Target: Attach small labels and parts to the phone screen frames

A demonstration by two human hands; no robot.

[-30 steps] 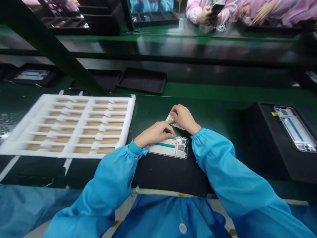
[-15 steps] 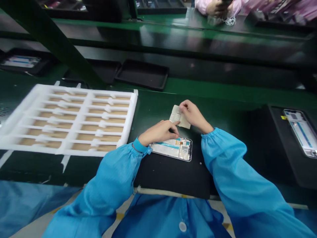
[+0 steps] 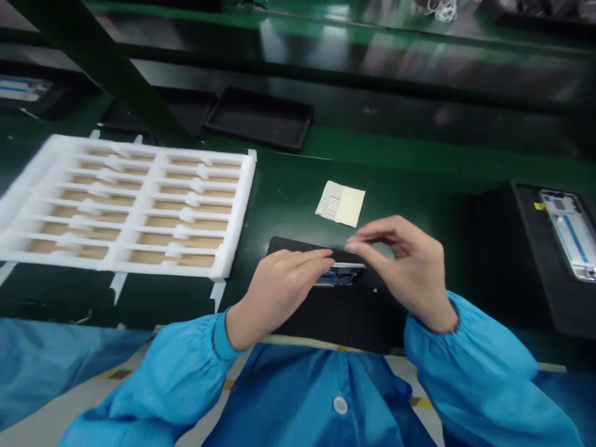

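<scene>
My left hand [image 3: 286, 282] is closed round a phone frame [image 3: 347, 277], which is tipped up on its long edge above the black mat [image 3: 342, 320]. Part of the frame is hidden behind the fingers. Just right of it, my right hand [image 3: 403, 261] is raised with thumb and forefinger pinched together; anything between the tips is too small to make out. Beyond the hands a cream sticker sheet [image 3: 350, 206] with small pale strips lies on the green table [image 3: 279, 205].
At left stands a white foam tray [image 3: 161, 211] with slots. Black trays [image 3: 261, 118] sit behind it, near a slanted green post [image 3: 107, 68]. A second phone frame [image 3: 570, 236] rests on a black stack [image 3: 526, 248] at right.
My right hand has left the sticker sheet, which now lies on the table, and come toward me. My left hand has tilted the phone frame up from lying flat. The view has shifted slightly.
</scene>
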